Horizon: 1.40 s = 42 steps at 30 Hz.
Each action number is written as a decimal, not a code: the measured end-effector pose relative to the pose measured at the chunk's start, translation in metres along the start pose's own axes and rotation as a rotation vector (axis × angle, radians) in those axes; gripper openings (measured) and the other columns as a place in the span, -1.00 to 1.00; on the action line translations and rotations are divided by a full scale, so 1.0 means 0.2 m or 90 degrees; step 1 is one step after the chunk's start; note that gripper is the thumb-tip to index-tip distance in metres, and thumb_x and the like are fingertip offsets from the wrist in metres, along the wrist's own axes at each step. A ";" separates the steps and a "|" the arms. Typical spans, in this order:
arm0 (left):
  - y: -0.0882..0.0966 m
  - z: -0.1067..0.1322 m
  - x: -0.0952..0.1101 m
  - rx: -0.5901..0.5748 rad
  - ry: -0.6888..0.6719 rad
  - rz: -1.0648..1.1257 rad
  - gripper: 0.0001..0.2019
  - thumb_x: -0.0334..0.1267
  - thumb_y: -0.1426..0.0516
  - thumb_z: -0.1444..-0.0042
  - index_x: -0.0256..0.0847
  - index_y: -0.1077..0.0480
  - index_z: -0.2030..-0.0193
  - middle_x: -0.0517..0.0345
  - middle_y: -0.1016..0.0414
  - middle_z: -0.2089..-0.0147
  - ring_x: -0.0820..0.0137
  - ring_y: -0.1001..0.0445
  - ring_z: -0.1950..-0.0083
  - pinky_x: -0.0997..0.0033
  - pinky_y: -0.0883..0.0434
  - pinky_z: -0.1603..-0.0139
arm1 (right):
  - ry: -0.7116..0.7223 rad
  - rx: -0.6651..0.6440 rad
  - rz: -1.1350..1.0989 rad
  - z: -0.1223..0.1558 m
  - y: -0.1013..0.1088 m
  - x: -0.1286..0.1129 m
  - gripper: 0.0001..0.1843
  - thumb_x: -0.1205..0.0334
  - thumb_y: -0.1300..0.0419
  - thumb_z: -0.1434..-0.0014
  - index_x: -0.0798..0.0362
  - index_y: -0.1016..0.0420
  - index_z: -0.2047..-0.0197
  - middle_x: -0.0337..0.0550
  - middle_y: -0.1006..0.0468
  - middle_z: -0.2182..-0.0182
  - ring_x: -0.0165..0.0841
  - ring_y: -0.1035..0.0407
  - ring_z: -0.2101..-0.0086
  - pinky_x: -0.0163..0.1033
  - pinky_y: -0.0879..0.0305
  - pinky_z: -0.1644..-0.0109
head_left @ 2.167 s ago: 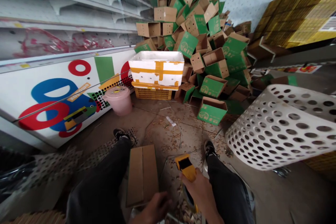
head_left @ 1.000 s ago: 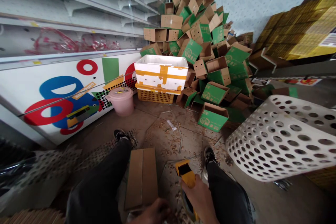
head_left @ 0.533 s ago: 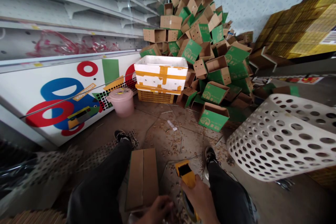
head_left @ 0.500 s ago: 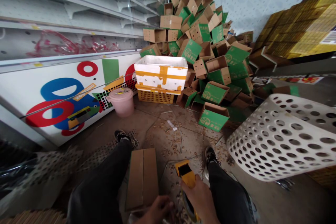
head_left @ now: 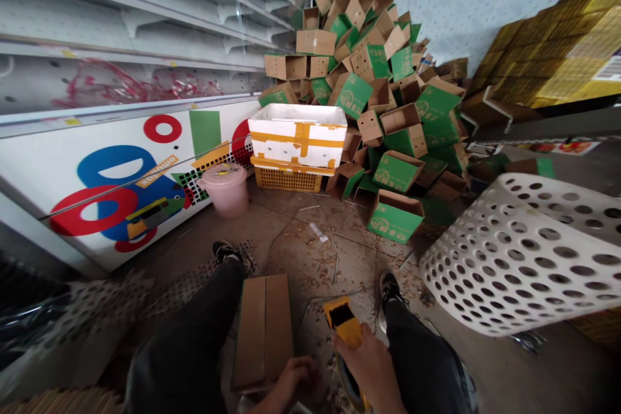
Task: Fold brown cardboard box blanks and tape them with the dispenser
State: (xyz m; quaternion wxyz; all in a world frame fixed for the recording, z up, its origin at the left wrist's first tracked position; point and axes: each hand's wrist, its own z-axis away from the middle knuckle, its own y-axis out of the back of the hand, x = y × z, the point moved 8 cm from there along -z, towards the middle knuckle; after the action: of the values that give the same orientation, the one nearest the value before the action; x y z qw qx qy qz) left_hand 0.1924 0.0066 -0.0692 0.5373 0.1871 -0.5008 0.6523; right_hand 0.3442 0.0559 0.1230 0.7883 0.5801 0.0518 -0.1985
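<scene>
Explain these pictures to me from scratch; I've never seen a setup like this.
There is no machine here, just a person with two bare hands. A camera worn on the head looks forward and down. The right hand grips a yellow tool. The left hand is by the near end of a brown box between the legs; whether it holds anything is unclear. Further off on the floor are a pink bucket at left and a heap of cartons ahead. A white basket is at right.
</scene>
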 end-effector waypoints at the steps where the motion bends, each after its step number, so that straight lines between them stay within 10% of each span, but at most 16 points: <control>1: 0.00 0.00 0.01 -0.005 0.001 0.003 -0.51 0.18 -0.37 0.30 -0.23 -0.38 0.54 0.13 -0.44 0.50 0.42 -0.35 0.48 0.42 -0.20 0.42 | 0.001 -0.001 -0.001 0.00 0.00 0.00 -0.49 -0.20 -0.14 -0.28 0.11 -0.43 0.02 0.15 -0.68 0.18 0.01 -0.59 0.08 -0.15 -0.31 0.14; 15: 0.17 0.06 0.35 0.236 -0.151 -0.174 -0.26 0.56 -0.19 0.14 -0.25 -0.48 0.51 0.13 -0.43 0.55 0.35 -0.40 0.42 0.38 -0.38 0.30 | 0.008 0.004 -0.020 0.01 0.00 0.00 -0.56 -0.16 -0.18 -0.27 0.07 -0.44 0.07 0.11 -0.69 0.21 -0.04 -0.60 0.10 -0.19 -0.31 0.16; 21: 0.21 0.03 0.61 0.171 -0.260 -0.242 -0.31 0.40 -0.14 -0.13 -0.33 -0.61 0.33 -0.02 -0.60 0.44 0.36 -0.45 0.45 0.41 -0.32 0.38 | 0.011 0.008 -0.022 0.01 0.00 0.00 -0.55 -0.15 -0.17 -0.27 0.08 -0.45 0.05 0.13 -0.69 0.19 -0.02 -0.60 0.10 -0.17 -0.31 0.16; 29: 0.23 0.05 0.50 0.108 -0.323 -0.149 -0.38 0.22 -0.24 -0.15 -0.15 -0.49 -0.21 -0.17 -0.51 -0.25 0.21 -0.67 0.15 0.19 -0.56 0.11 | 0.018 -0.003 -0.030 0.02 -0.01 0.00 -0.55 -0.16 -0.16 -0.27 0.07 -0.43 0.07 0.11 -0.69 0.20 -0.02 -0.60 0.11 -0.17 -0.31 0.16; 33: 0.27 -0.01 0.40 0.136 -0.233 -0.081 -0.36 0.33 -0.33 0.05 -0.29 -0.59 0.15 -0.15 -0.67 0.11 0.05 -0.66 0.00 0.10 -0.52 -0.11 | 0.014 -0.002 -0.021 0.02 0.00 0.00 -0.56 -0.15 -0.17 -0.26 0.07 -0.43 0.09 0.12 -0.69 0.21 0.00 -0.60 0.11 -0.16 -0.31 0.15; 42: 0.22 -0.01 0.38 0.106 -0.136 -0.120 -0.25 0.51 -0.24 0.13 -0.30 -0.47 0.37 0.08 -0.55 0.52 0.40 -0.48 0.60 0.46 -0.26 0.54 | 0.017 -0.006 -0.017 0.02 0.00 -0.01 -0.53 -0.14 -0.17 -0.27 0.12 -0.44 0.04 0.16 -0.69 0.20 0.02 -0.60 0.10 -0.15 -0.33 0.15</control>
State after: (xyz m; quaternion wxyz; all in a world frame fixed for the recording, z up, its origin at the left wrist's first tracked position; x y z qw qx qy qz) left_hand 0.1263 0.0515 -0.0302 0.5225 0.3455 -0.4792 0.6148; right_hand 0.3415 0.0520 0.1258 0.7875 0.5784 0.0712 -0.2006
